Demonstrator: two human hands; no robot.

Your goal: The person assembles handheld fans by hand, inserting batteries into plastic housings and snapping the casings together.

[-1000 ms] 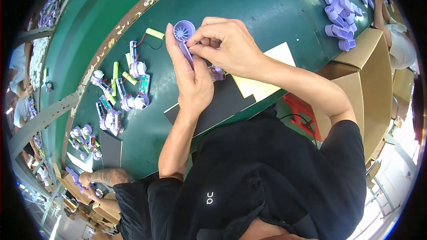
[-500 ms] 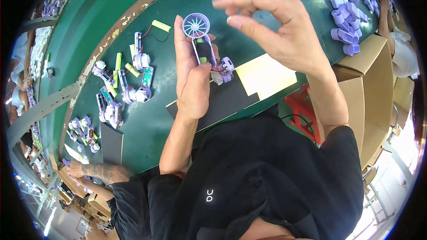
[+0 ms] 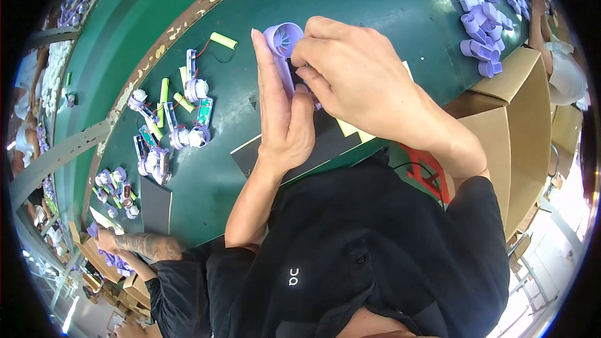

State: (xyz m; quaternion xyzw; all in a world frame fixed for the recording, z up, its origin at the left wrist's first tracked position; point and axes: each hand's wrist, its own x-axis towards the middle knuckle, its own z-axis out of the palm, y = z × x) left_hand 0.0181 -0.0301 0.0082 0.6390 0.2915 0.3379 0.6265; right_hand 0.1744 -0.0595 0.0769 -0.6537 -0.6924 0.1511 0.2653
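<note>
At twelve o'clock in my view, a purple fan housing point(image 3: 280, 51) stands tilted, its round vaned end uppermost. My left hand point(image 3: 285, 126) holds it along the handle, between thumb and straight fingers. My right hand point(image 3: 369, 78), half a second ago raised and spread clear, is now back against the housing's right side, fingers curled narrow; so both hands are working on one part again. I cannot tell whether its fingertips pinch anything. They cover the open handle, and the wired piece below is nearly lost behind them. Beneath, at six o'clock from the housing, lies a black board point(image 3: 328, 149); a yellow sheet point(image 3: 346, 128) is mostly hidden. On the green worktop point(image 3: 375, 0), wired assemblies point(image 3: 199, 136) sit at nine o'clock, purple shells point(image 3: 482, 52) at two, cut off above.
</note>
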